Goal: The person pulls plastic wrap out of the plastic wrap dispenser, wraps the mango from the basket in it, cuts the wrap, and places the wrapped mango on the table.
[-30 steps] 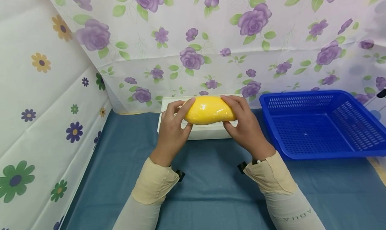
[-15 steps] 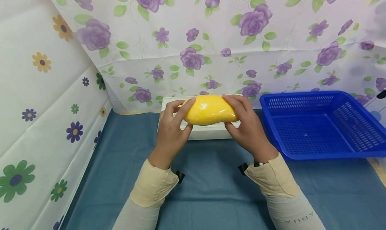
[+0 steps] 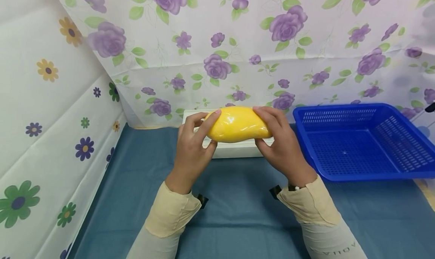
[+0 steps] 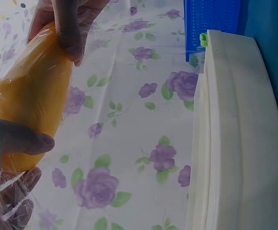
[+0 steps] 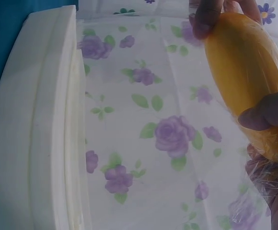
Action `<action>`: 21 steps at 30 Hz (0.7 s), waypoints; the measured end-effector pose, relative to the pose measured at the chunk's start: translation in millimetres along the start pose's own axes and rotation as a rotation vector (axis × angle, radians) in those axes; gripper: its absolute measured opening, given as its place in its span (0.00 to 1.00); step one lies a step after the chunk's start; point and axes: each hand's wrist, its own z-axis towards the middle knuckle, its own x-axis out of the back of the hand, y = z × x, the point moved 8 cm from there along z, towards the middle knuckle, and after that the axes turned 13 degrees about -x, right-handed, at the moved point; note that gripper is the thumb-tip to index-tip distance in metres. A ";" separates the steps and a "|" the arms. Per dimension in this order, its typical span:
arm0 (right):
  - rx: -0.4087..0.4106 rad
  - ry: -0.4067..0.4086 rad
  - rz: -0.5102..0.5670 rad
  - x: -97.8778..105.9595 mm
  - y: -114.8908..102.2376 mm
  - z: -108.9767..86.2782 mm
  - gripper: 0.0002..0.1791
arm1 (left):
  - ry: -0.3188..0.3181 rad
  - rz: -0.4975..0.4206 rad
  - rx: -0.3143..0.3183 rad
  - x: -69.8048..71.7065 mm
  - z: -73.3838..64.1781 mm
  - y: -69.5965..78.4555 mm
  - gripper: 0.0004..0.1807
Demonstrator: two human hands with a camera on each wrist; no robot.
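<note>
A yellow mango (image 3: 239, 124), wrapped in shiny clear cling film, is held level between both hands. At its left end my left hand (image 3: 193, 147) grips it, with the thumb below and the fingers above. My right hand (image 3: 283, 147) grips the other end in the same way. Loose, crumpled film (image 4: 12, 194) bunches under the mango in the left wrist view, and similar film (image 5: 268, 175) shows in the right wrist view. Behind and below the mango stands a long white box (image 3: 238, 151), partly hidden by it and the hands. A small green piece (image 4: 204, 40) sits at one end of the box.
To the right is a blue plastic basket (image 3: 344, 153) with perforated walls. A blue-green cloth (image 3: 238, 213) covers the table. Flower-patterned sheeting (image 3: 190, 36) rises behind and along the left side.
My right hand has shifted slightly to the right, and a little more of the mango shows between the hands. Both hands keep their grip.
</note>
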 end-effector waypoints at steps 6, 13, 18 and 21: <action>0.025 0.020 0.004 4.9 -6.0 -0.8 0.45 | 0.019 -0.006 -0.021 4.1 1.3 4.1 0.39; 0.033 0.021 0.011 9.3 -11.7 -1.8 0.43 | 0.033 0.005 -0.048 10.7 2.4 10.2 0.38; 0.037 0.022 0.019 11.6 -15.1 -1.6 0.41 | 0.038 0.008 -0.056 13.0 3.0 12.2 0.37; 0.042 0.024 0.021 12.3 -16.6 -1.4 0.41 | 0.047 0.007 -0.059 14.1 3.3 12.9 0.37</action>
